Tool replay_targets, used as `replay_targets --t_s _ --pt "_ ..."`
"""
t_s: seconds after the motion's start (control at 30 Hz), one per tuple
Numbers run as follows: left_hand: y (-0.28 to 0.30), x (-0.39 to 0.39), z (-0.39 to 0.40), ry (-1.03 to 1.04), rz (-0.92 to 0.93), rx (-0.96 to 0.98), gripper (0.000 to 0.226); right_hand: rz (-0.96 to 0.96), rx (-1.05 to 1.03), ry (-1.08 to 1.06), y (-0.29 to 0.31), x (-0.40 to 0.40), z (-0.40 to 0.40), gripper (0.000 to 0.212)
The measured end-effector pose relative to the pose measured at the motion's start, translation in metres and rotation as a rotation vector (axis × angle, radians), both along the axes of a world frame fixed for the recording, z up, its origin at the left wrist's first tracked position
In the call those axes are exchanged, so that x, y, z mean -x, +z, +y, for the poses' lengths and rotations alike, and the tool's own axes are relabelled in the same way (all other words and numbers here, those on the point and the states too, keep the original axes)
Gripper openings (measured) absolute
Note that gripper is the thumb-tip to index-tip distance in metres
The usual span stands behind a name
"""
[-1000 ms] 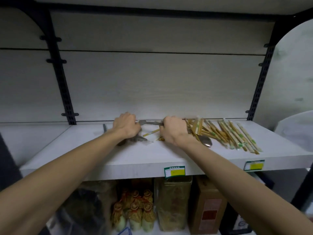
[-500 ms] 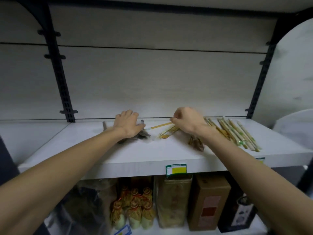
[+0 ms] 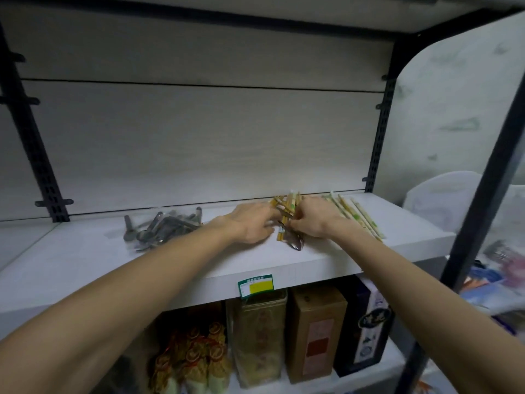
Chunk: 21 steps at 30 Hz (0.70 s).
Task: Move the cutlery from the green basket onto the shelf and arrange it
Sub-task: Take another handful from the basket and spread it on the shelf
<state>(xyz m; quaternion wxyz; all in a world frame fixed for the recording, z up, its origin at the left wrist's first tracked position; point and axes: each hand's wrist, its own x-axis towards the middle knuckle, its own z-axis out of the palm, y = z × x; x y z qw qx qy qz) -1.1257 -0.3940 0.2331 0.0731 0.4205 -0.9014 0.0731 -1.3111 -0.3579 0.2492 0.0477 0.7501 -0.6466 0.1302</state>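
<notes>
Pale wood-grain laminate forms the shelf point(image 3: 85, 263), which carries all the cutlery in view. The green basket is outside the picture. A heap of metal spoons point(image 3: 162, 227) lies toward the shelf's left rear; the pieces overlap and are blurred, so no count is possible. A row of wrapped chopsticks point(image 3: 355, 217) lies toward the right rear corner, its near ends running toward the right front edge.

Between the two hands, near the middle of the shelf, sits a small bundle of chopsticks point(image 3: 288, 207) with one dark spoon point(image 3: 295, 243) beneath it, the bowl pointing at the front edge. How the spoon's handle lies is hidden under the bundle and the right hand.

The left hand point(image 3: 252, 223) lies palm down, its fingers loosely extended and touching the bundle's left side; the fingertips are blurred, so a pinch cannot be confirmed. The right hand point(image 3: 315, 221) has its fingers curled against the bundle's right side, apparently grasping it; the thumb is hidden.

A green and yellow price label point(image 3: 255, 285) hangs on the front edge. Below the shelf stand brown boxes point(image 3: 315, 334) and tied packets point(image 3: 196, 356), partly cut off by the forearms.
</notes>
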Motion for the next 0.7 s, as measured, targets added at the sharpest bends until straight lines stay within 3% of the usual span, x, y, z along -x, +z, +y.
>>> replay_targets --t_s 0.2,0.3,0.7 --pt "-0.003 0.006 -0.004 -0.065 0.040 0.123 0.014 -0.041 0.017 -0.030 -0.005 0.002 -0.008 0.019" --pt "-0.006 0.010 -0.003 -0.075 0.057 0.133 0.017 -0.024 0.045 -0.039 -0.008 0.004 -0.010 0.015" --pt "-0.012 0.011 -0.007 -0.159 0.037 0.328 0.018 0.036 0.150 0.071 -0.016 0.018 -0.015 0.030"
